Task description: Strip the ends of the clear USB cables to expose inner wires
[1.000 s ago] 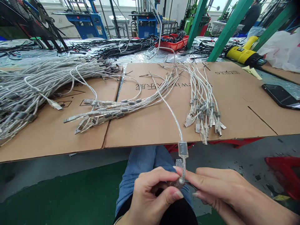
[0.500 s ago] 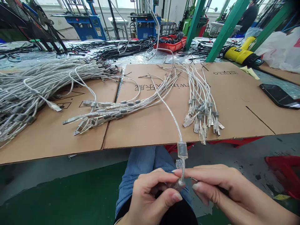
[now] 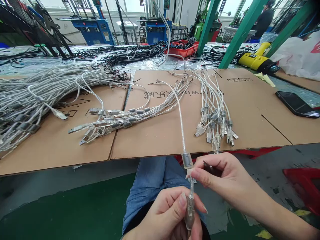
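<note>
My left hand (image 3: 172,213) grips the clear moulded plug (image 3: 190,211) of a transparent USB cable (image 3: 181,125), below the cardboard's front edge. Just above, my right hand (image 3: 217,173) pinches the same cable beneath its grey ferrite bead (image 3: 187,160). A small dark pointed tool (image 3: 211,169) is tucked in the right fingers; its kind is mostly hidden. The cable runs up over the edge onto the cardboard. Beyond my right hand lies a bunch of similar cables (image 3: 212,100), plugs toward me. Another bundle (image 3: 135,116) lies to the left of the held cable.
A large heap of clear cables (image 3: 37,96) covers the left of the cardboard (image 3: 155,143). A phone (image 3: 297,104) and a yellow heat gun (image 3: 256,62) lie at right. Behind are black cables, a red tray (image 3: 183,50) and green posts (image 3: 230,33).
My right hand has moved up to the cable just under the bead and closed on it. My left hand has turned the plug more upright and lower; the bead has shifted slightly left.
</note>
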Action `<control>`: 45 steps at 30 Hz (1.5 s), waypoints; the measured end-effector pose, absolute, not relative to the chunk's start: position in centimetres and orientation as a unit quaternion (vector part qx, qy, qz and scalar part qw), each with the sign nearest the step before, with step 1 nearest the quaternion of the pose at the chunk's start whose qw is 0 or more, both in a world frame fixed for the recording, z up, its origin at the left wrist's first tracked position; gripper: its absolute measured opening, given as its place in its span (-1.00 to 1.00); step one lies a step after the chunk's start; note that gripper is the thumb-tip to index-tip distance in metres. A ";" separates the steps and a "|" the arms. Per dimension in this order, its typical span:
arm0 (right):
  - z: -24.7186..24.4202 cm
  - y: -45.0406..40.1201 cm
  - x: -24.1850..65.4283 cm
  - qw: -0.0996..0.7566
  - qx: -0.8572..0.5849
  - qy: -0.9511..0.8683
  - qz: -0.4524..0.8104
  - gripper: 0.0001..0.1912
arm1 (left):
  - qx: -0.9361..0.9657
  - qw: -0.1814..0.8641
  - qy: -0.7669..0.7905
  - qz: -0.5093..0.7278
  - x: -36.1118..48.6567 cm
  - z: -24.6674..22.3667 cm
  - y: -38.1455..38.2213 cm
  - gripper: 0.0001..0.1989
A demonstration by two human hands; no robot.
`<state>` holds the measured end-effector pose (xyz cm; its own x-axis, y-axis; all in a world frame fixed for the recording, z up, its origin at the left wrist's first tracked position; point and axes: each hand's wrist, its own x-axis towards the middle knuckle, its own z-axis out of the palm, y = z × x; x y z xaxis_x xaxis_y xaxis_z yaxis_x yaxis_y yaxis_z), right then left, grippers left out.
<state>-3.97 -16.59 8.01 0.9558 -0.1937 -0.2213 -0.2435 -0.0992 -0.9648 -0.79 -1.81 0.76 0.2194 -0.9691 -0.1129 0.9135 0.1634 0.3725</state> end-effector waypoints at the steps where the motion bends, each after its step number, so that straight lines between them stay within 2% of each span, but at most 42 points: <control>1: 8.0 -16.6 -4.0 0.658 -0.739 0.147 0.017 -0.68 | 0.189 0.760 -0.084 -0.616 -0.8 0.8 -1.8 -0.68; 8: 7.9 -16.7 -4.1 0.684 -0.712 0.157 0.026 -0.70 | 0.209 0.768 -0.115 -0.595 -0.4 1.2 -1.8 -0.68; 11: 7.5 -17.0 -3.6 0.709 -0.686 0.159 0.042 -0.80 | 0.149 0.765 -0.118 -0.616 -0.2 1.7 -1.6 -0.69; 14: 7.2 -17.3 -3.1 0.742 -0.649 0.153 0.072 -0.64 | 0.107 0.751 -0.106 -0.642 -0.1 1.9 -1.6 -0.68; 17: 7.1 -17.2 -2.9 0.754 -0.632 0.171 0.053 -0.67 | 0.173 0.784 -0.124 -0.583 -0.3 1.5 -1.8 -0.78; 21: 7.3 -16.8 -2.8 0.743 -0.642 0.189 0.002 -0.66 | 0.239 0.785 -0.105 -0.561 -0.6 0.6 -2.0 -0.83; 24: 7.3 -16.7 -2.7 0.744 -0.642 0.184 -0.012 -0.59 | 0.222 0.787 -0.094 -0.568 -0.6 0.5 -1.9 -0.79; 29: 6.9 -16.7 -2.6 0.746 -0.643 0.171 -0.028 -0.59 | 0.183 0.803 -0.096 -0.558 -0.6 0.5 -1.9 -0.80; 41: 6.8 -16.1 -3.8 0.665 -0.712 0.193 -0.115 -0.66 | 0.144 0.789 -0.052 -0.595 -0.2 1.0 -1.7 -0.74; 45: 7.2 -16.6 -5.1 0.669 -0.729 0.134 -0.052 -0.62 | 0.160 0.801 -0.078 -0.571 -0.1 1.1 -1.7 -0.75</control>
<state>-5.11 -16.63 7.16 0.9585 -0.2656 -0.1032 -0.1256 -0.0686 -0.9897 -0.09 -1.69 1.10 0.3352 -0.9404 -0.0568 0.8904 0.2964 0.3454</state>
